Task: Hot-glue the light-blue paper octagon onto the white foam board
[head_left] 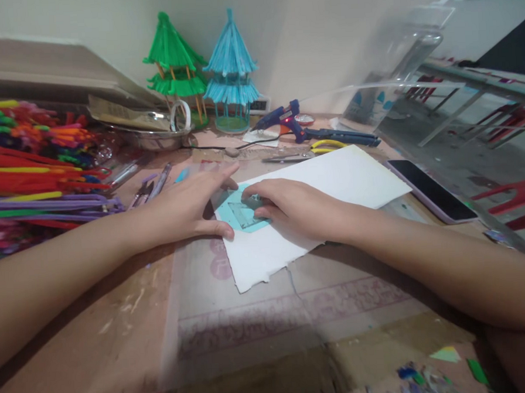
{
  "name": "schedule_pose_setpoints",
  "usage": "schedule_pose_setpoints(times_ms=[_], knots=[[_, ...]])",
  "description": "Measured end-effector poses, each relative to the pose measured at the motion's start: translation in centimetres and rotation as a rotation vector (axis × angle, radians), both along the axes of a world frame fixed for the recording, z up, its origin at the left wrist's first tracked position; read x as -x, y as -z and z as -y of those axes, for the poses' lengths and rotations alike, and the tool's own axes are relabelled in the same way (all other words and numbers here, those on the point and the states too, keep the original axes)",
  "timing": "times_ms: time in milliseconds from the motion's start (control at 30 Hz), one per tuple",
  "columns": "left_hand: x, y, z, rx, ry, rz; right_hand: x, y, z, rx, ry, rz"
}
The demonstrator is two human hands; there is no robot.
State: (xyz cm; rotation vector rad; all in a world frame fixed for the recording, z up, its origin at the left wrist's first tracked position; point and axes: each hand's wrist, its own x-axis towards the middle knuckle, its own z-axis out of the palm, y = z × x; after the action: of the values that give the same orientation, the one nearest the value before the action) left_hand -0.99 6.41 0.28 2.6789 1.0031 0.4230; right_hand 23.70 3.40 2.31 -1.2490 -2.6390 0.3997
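Note:
A teal many-sided piece (226, 209) lies on a white sheet of card (345, 180) with a torn near edge. On the teal piece is a see-through, dark-edged square (241, 216); whether it is a separate plate or a drawing I cannot tell. My left hand (186, 209) rests at the card's left edge, thumb and index finger spread around the teal piece. My right hand (289, 207) is curled over the teal piece from the right, thumb and index finger bent towards each other. Its palm side hides what the fingers grip.
Bundles of coloured pipe cleaners (37, 179) lie left. Behind stand green (171, 60) and blue (231, 63) tiered pagoda models, a metal bowl (149, 138) and a glue gun (285, 119). Yellow-handled tool (328, 145) and phone (433, 190) lie right. Scraps (424, 378) lie near front.

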Motion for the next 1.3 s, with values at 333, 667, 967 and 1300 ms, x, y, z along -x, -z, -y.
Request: schedule_pose_setpoints(times_ms=[333,667,967,1300], knots=[[-0.2,0.0,0.0,-0.021,-0.011,0.009,-0.7,0.3,-0.3,0.026,0.035,-0.287],[-0.1,0.1,-0.2,-0.018,-0.012,0.001,-0.3,1.3,-1.0,-0.091,0.1,-0.158],[-0.3,0.0,0.0,-0.01,-0.038,-0.001,-0.6,0.3,-1.1,0.062,0.077,-0.118],[-0.3,-0.1,0.0,0.009,-0.037,-0.002,0.0,-0.4,-0.2,0.076,0.1,-0.052]])
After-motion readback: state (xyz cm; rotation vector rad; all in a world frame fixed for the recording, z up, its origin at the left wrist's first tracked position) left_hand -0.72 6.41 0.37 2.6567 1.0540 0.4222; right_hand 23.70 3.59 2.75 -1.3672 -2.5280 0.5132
